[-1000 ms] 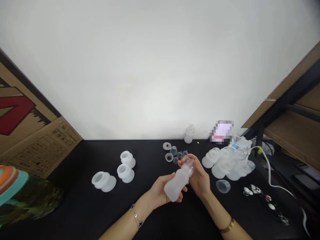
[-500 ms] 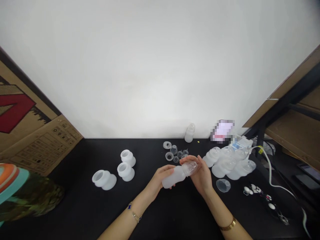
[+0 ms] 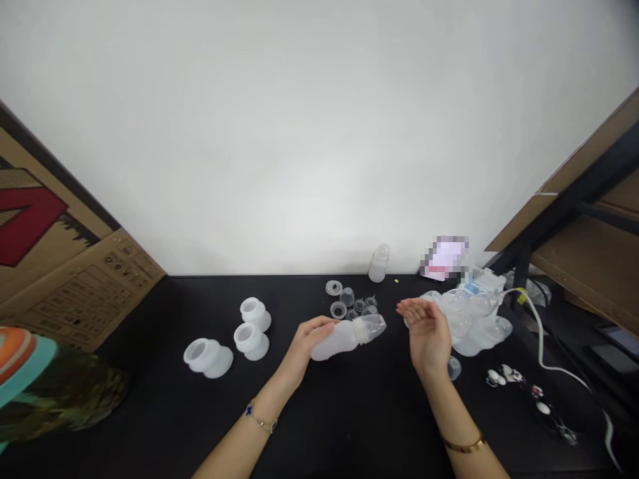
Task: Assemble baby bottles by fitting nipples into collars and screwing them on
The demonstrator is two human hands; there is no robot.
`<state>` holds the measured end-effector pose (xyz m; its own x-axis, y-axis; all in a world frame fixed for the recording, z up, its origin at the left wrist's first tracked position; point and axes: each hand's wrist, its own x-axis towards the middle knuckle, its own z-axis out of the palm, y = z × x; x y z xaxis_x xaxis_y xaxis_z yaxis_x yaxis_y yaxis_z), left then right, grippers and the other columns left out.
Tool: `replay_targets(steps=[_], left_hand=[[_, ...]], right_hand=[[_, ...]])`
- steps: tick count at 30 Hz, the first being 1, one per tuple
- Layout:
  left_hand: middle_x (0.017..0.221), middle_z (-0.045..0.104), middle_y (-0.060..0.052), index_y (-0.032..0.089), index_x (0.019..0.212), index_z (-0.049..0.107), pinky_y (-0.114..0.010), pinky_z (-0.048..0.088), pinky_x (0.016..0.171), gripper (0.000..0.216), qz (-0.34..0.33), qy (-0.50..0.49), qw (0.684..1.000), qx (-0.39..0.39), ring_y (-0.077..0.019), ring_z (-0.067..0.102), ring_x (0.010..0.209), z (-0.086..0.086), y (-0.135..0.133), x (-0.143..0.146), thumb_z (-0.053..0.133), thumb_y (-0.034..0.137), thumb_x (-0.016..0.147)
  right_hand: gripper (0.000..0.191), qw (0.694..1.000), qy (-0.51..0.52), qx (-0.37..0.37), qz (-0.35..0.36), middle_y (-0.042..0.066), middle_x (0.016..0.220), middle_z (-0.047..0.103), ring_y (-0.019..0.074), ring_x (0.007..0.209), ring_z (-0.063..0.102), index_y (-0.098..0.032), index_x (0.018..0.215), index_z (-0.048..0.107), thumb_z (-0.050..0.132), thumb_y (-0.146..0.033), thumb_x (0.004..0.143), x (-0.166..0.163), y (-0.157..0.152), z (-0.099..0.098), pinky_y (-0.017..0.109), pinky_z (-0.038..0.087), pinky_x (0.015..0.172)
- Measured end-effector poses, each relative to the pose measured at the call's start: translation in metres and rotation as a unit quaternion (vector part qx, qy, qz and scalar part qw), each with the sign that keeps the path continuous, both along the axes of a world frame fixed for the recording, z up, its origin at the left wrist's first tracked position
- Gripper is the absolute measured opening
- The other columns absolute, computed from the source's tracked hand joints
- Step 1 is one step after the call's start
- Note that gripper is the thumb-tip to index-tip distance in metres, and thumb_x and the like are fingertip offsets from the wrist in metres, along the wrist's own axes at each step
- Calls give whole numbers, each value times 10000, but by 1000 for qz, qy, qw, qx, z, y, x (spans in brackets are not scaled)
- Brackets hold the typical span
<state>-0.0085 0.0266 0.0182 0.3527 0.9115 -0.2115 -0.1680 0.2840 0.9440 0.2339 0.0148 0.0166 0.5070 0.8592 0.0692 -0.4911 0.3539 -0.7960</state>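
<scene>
Holding bottle [image 3: 344,336] sideways by its base in left hand [image 3: 305,342], right hand [image 3: 426,332] open, empty: could slip onto rings [image 3: 344,303] just beyond.

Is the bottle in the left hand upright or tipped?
Tipped: the bottle lies nearly level in the left hand, cap end pointing right.

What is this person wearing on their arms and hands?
No gloves, no sleeves in view. The left hand has a thin chain bracelet with a blue charm at its wrist; the right hand has a plain gold bangle at its wrist.
</scene>
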Motion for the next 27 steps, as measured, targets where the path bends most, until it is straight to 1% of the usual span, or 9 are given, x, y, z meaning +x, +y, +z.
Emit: replay_targets(steps=[2,4,7,10,12,15,19,21,27], left_hand=[[749,703,-51,138,872,754,-210,383,540,351,17,2,1000,18,-149,597,632,2,1,-3,721,467,752],[764,710,-50,138,822,755,-216,387,582,320,26,9,999,32,-156,601,667,5,2,-5,732,448,742],[766,716,-52,141,824,758,-228,386,597,319,25,25,998,44,-170,606,679,7,2,-6,728,448,743],[760,713,-49,143,825,760,-231,379,595,308,16,41,997,65,-170,601,674,6,1,-6,722,441,755],[744,705,-42,147,820,761,-230,372,593,296,0,54,995,86,-164,591,666,3,-1,-4,721,434,762],[739,704,-37,155,823,763,-232,372,599,287,-31,77,989,121,-163,587,670,-2,-3,-1,706,434,786],[840,741,-51,166,815,762,-247,410,651,261,-56,93,982,154,-189,622,740,-5,-7,5,695,418,802],[848,745,-52,169,809,762,-254,422,669,255,-58,96,980,162,-197,632,758,-4,-8,7,686,413,810],[864,743,-50,174,839,766,-264,434,708,250,-56,101,978,176,-210,640,804,-2,-8,9,659,400,833]], right_hand=[[276,999,-15,23,-46,35,739,696,168,737,636,-178,760,729,589,-394,859,2,0,0,301,504,729],[273,996,-31,39,-72,15,677,639,143,672,586,-176,708,706,595,-373,861,1,-1,1,274,474,669],[286,995,-50,44,-73,-9,628,557,127,628,517,-181,641,655,601,-349,866,-2,-2,1,260,423,610],[289,994,-77,39,-62,-3,652,552,137,653,509,-184,649,647,585,-346,881,-6,-2,0,273,408,620],[290,993,-102,31,-45,7,677,573,146,667,518,-187,673,660,567,-350,895,-10,-3,-1,288,410,644],[299,990,-140,6,-1,15,692,595,158,665,522,-197,689,668,543,-358,908,-18,-5,-5,303,412,657],[337,980,-182,-29,77,21,689,600,173,664,520,-206,671,661,527,-398,913,-29,-8,-12,316,419,661],[342,976,-190,-34,105,24,690,598,177,666,520,-208,675,665,532,-419,911,-31,-9,-13,317,421,658],[330,973,-185,-49,128,27,698,600,175,667,522,-207,697,676,558,-431,908,-31,-10,-14,311,428,654]])
